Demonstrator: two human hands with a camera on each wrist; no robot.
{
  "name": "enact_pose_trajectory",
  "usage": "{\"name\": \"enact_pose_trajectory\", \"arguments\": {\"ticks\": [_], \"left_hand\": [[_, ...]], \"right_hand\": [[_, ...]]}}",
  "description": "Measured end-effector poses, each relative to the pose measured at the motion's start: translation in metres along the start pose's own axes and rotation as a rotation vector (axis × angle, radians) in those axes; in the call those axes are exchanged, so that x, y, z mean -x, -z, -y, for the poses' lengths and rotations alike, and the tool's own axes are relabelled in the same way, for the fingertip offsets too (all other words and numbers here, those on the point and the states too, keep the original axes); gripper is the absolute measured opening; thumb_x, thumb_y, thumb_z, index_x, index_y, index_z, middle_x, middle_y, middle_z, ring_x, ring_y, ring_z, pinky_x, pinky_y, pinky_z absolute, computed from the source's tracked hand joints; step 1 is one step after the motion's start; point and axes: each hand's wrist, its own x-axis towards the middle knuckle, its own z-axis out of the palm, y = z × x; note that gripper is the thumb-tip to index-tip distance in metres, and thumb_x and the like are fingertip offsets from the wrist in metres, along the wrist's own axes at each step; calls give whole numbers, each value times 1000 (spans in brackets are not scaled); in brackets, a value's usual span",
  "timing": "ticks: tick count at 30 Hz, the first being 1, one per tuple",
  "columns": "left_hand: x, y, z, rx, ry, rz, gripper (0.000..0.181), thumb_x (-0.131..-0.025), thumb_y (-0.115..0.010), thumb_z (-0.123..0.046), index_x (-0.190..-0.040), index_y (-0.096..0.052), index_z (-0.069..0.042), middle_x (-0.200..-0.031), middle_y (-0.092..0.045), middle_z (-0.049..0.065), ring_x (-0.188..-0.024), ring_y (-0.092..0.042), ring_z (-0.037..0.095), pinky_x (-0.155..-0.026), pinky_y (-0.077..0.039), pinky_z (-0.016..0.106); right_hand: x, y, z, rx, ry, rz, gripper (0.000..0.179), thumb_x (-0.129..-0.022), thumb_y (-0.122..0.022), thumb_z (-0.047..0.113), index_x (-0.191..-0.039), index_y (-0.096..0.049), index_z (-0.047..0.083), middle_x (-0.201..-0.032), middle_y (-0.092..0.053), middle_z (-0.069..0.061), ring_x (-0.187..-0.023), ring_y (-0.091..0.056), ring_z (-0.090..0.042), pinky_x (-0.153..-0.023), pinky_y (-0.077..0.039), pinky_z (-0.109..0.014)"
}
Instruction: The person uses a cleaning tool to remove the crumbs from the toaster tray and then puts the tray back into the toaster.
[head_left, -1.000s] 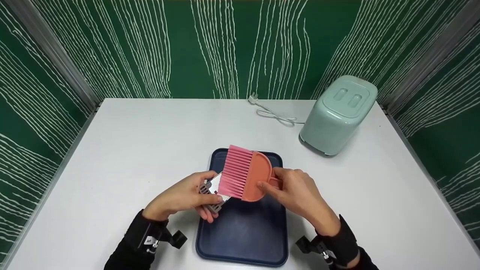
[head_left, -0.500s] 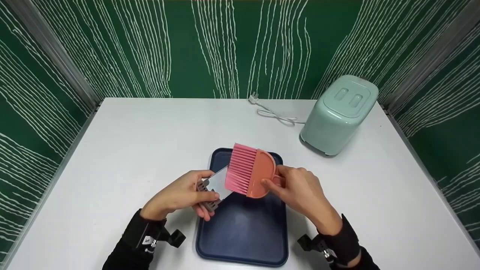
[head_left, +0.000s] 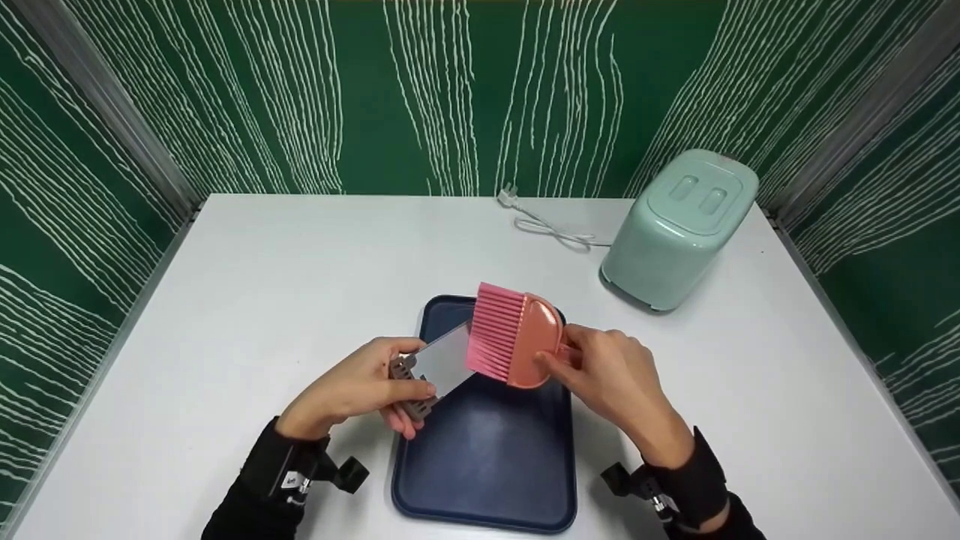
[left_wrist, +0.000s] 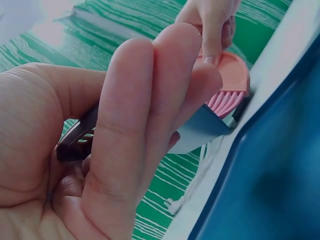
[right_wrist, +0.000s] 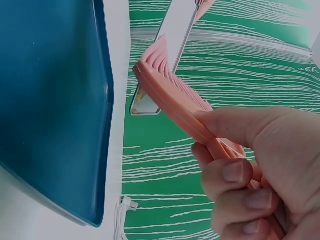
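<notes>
In the head view my left hand [head_left: 367, 384] grips a flat metal crumb tray [head_left: 448, 363] by its grey slotted end, thumb on top. The tray slants up to the right above a navy serving tray [head_left: 487, 472]. My right hand [head_left: 616, 375] pinches the short handle of a coral brush [head_left: 537, 345], whose pink bristles [right_wrist: 159, 56] bend against the crumb tray's plate in the right wrist view. A brownish patch marks the far end of the plate there. Fingers of my left hand [left_wrist: 125, 120] cover much of the slotted end in the left wrist view.
A mint-green toaster [head_left: 675, 232] stands at the back right of the white table [head_left: 300, 262]. Its white cord and plug [head_left: 551, 229] lie to its left. Green walls with white streaks [head_left: 405, 97] enclose the table behind and at the sides.
The brush has slid rightward and slightly up along the crumb tray, toward its far end, uncovering more of the plate. My left hand has shifted slightly left with the tray.
</notes>
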Motion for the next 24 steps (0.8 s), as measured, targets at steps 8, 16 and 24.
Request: {"name": "enact_pose_trajectory", "arguments": {"ticks": [8,16,24], "left_hand": [[2,0,-2,-12,-10,-28,29,-99,-73,-7,-122,-59,3,-82,-77,24,-56,-75,18,-49,-59,27],[4,0,-5,-50,-18,-53,26,-98,-72,-7,-119,-61,4,-77,-77,20,-52,-73,14,-47,-58,26],[6,-1,-7,-86,-13,-59,23,-100,-70,-7,-117,-61,4,-80,-76,31,-51,-73,14,-47,-57,27]], "right_hand": [[1,4,-2,36,14,-33,39,-92,-85,41,-74,-60,18,-59,-41,9,-55,-40,-10,-53,-25,-28],[2,5,-4,48,18,-52,34,-91,-86,38,-76,-64,18,-58,-44,9,-54,-42,-11,-52,-27,-29],[1,6,-6,85,24,-66,32,-91,-87,37,-79,-66,15,-57,-46,6,-53,-42,-13,-51,-27,-30]]}}
